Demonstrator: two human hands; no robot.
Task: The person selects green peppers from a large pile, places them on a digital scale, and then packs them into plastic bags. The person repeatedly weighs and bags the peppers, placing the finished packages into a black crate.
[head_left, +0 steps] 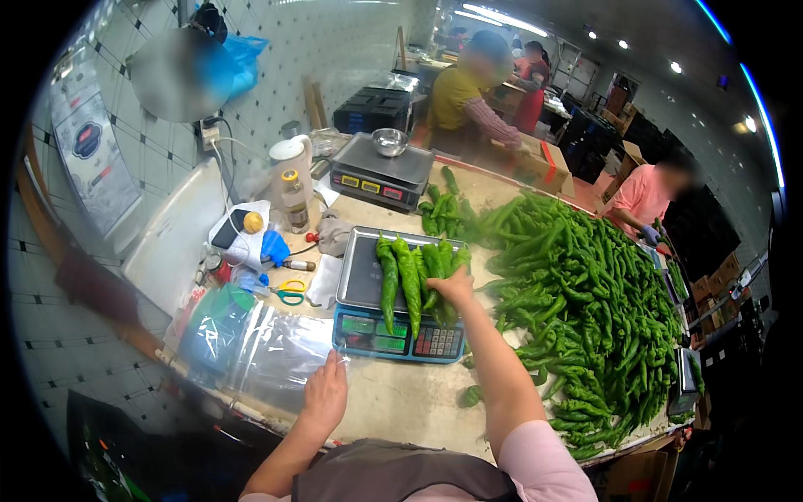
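Observation:
Several long green peppers (409, 282) lie side by side on the metal pan of a blue digital scale (401, 336). My right hand (453, 287) is over the right-hand peppers on the pan, its fingers around some of them. At the scale's lower left corner, my left hand (327, 383) touches the edge of a stack of clear plastic bags (276, 351); whether it pinches a bag cannot be told. A large heap of green peppers (583, 301) covers the right of the table.
A second scale (382, 169) bearing a metal bowl (389, 142) stands behind. Scissors (290, 292), a glass jar (295, 201), a phone (229, 229) and a white jug (292, 163) are at the left. Co-workers stand beyond the table, near a cardboard box (539, 164).

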